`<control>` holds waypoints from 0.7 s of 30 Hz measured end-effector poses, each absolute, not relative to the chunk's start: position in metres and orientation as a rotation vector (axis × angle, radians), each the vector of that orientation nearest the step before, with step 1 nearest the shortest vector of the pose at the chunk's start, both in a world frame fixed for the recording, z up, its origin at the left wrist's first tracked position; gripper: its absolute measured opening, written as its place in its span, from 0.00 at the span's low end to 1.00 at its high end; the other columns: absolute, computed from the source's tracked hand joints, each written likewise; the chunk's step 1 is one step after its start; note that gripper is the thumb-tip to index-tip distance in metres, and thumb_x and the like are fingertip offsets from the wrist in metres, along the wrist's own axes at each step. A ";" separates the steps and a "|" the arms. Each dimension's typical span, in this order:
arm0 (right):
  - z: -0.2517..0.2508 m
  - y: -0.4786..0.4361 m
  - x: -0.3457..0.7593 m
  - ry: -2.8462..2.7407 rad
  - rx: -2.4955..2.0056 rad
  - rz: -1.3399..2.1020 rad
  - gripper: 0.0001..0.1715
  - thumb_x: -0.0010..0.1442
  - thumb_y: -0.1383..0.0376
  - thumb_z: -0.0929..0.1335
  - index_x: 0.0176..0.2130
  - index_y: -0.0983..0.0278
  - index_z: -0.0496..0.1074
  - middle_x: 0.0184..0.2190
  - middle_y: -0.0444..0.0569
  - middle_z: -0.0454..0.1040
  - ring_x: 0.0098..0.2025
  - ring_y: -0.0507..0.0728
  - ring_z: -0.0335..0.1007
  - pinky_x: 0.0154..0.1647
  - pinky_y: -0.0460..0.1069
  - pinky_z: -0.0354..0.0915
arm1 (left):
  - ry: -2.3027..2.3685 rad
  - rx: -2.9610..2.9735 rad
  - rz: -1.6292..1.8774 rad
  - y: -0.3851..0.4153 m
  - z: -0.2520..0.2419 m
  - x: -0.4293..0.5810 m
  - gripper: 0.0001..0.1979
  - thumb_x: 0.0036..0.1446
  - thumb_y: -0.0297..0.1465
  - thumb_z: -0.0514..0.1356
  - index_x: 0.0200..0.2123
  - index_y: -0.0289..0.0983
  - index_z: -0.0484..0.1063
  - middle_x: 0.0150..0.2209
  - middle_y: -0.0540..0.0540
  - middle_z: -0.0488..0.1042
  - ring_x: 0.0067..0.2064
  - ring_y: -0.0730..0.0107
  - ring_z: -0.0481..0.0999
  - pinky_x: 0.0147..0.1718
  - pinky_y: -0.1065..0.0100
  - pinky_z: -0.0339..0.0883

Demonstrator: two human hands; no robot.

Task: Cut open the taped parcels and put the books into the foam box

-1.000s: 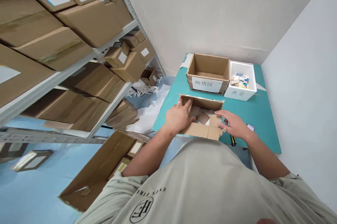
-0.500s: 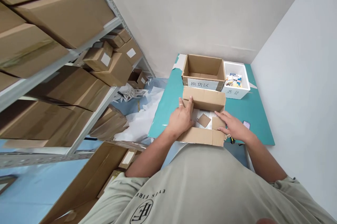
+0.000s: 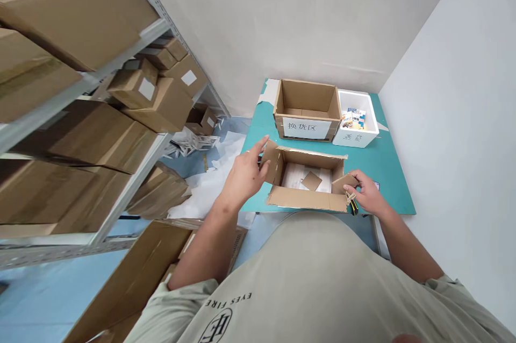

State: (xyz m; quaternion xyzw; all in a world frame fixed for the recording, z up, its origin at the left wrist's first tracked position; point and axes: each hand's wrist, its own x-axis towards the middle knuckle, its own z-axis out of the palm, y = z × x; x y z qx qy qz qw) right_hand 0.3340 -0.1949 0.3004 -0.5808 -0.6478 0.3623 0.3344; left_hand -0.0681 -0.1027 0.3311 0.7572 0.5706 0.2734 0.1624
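An opened cardboard box (image 3: 306,200) lies on the teal table (image 3: 393,181) right in front of me, its flaps spread. A small brown cardboard square (image 3: 312,180) lies on its white-lined bottom. My left hand (image 3: 244,175) is raised at the box's left flap, fingers apart, touching nothing I can make out. My right hand (image 3: 365,193) pinches the end of the right flap (image 3: 342,184). Just below it are a tangle of twine (image 3: 350,198) and a yellow-and-black utility knife (image 3: 353,206).
Behind the box stand an empty labelled carton (image 3: 306,109) and a white foam box (image 3: 357,120) holding colourful packages. A phone (image 3: 376,185) lies mostly hidden by my right hand. Metal shelves (image 3: 129,181) stacked with cartons rise on the left, above paper scraps on the floor.
My left hand has lifted off the box and moved left. The far flap, upright before, now lies folded open. The right flap has risen in my right hand.
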 end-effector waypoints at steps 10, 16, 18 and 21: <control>0.270 -0.192 0.336 -1.482 -1.405 1.219 0.29 0.65 0.39 0.80 0.43 0.56 0.71 0.36 0.44 0.79 0.37 0.58 0.75 0.38 0.52 0.71 | 1.433 2.474 1.085 -0.128 0.279 -0.079 0.16 0.81 0.45 0.61 0.49 0.47 0.89 0.56 0.39 0.89 0.65 0.46 0.84 0.69 0.43 0.74; 0.252 -0.186 0.338 -1.381 -1.409 1.185 0.30 0.65 0.38 0.79 0.46 0.56 0.70 0.38 0.43 0.78 0.39 0.58 0.74 0.41 0.52 0.72 | 1.105 2.358 1.162 -0.137 0.242 -0.095 0.61 0.58 0.86 0.40 0.53 0.45 0.90 0.63 0.33 0.84 0.71 0.34 0.78 0.76 0.32 0.68; 0.247 -0.184 0.339 -1.383 -1.397 1.163 0.30 0.67 0.37 0.78 0.48 0.55 0.72 0.40 0.45 0.79 0.41 0.59 0.76 0.44 0.54 0.75 | 1.140 2.331 1.195 -0.138 0.233 -0.100 0.63 0.50 0.89 0.45 0.53 0.45 0.90 0.70 0.32 0.79 0.75 0.28 0.73 0.79 0.28 0.63; 0.243 -0.182 0.337 -1.424 -1.387 1.093 0.33 0.69 0.40 0.77 0.61 0.54 0.75 0.52 0.52 0.84 0.50 0.64 0.80 0.52 0.58 0.79 | 1.300 2.311 1.133 -0.142 0.223 -0.097 0.53 0.47 0.80 0.69 0.57 0.44 0.88 0.81 0.31 0.64 0.82 0.21 0.63 0.80 0.26 0.60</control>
